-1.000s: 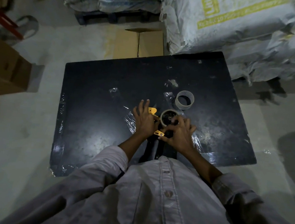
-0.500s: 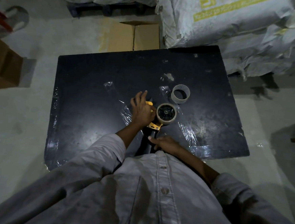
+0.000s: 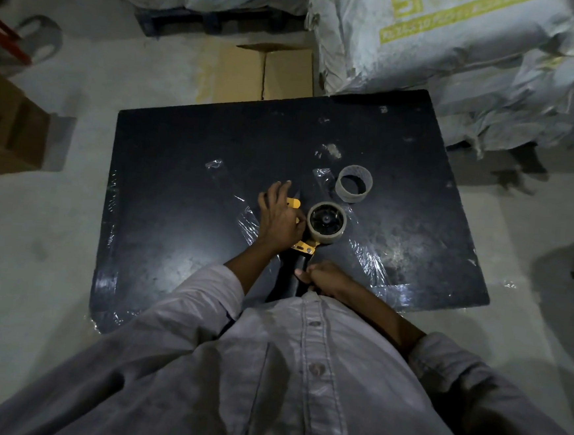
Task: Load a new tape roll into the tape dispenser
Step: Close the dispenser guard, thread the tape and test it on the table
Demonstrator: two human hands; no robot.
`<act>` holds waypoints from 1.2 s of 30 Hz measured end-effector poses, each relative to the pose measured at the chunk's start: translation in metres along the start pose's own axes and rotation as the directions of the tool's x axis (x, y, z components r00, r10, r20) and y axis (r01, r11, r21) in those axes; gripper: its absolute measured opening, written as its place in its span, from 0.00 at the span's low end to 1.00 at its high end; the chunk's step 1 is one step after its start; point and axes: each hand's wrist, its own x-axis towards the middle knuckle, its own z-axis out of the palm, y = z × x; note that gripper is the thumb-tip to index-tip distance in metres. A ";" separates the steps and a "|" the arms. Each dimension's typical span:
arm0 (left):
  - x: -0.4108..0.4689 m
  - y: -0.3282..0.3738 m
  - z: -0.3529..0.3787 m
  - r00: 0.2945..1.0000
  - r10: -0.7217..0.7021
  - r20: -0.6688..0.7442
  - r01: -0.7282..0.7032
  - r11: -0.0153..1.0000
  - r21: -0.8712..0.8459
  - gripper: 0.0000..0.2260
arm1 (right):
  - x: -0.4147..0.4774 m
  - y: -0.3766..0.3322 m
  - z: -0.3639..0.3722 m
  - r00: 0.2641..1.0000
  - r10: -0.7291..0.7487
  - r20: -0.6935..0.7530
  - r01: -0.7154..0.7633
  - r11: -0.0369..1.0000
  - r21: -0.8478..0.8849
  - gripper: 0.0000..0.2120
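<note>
Right hand (image 3: 325, 278) clenched round dispenser (image 3: 297, 269) handle; left hand (image 3: 278, 216) fingers pressing its yellow frame beside roll (image 3: 326, 222). Likely risk: tape misthreading, sticking to itself.

Lighting: dim throughout, colours muted. Desk (image 3: 185, 188): black, glossy, patchy glare on its plastic wrap (strongest at near right edge). Floor (image 3: 54, 233): soft shadows right of desk. Optics: wide-angle bending at edges; shirt (image 3: 299, 390) nearest the camera slightly soft; centre reasonably sharp.
</note>
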 end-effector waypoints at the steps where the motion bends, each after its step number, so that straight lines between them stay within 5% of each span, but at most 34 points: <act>1: -0.002 -0.002 0.002 1.000 0.009 -0.017 -0.009 1.000 -0.001 0.10 | 0.002 0.002 0.001 1.000 0.020 -0.001 -0.020 0.999 0.035 0.21; 8: -0.010 0.002 0.002 0.996 -0.087 -0.016 0.086 0.995 -0.047 0.07 | 0.004 -0.003 0.009 0.998 0.050 0.038 -0.062 0.905 0.420 0.18; 19: -0.021 -0.012 -0.009 0.989 -0.142 -0.028 0.142 0.990 -0.005 0.07 | 0.014 -0.002 -0.002 0.984 0.131 -0.118 -0.097 0.962 0.256 0.19; 26: -0.030 -0.031 -0.010 0.994 0.035 -0.103 -0.034 0.999 0.015 0.15 | -0.008 -0.015 -0.024 0.982 0.086 -0.166 -0.083 0.996 0.029 0.24; 36: -0.055 -0.035 -0.009 0.980 0.082 -0.182 -0.081 0.997 0.016 0.05 | -0.015 -0.021 -0.022 0.977 0.057 -0.204 -0.080 0.991 -0.105 0.23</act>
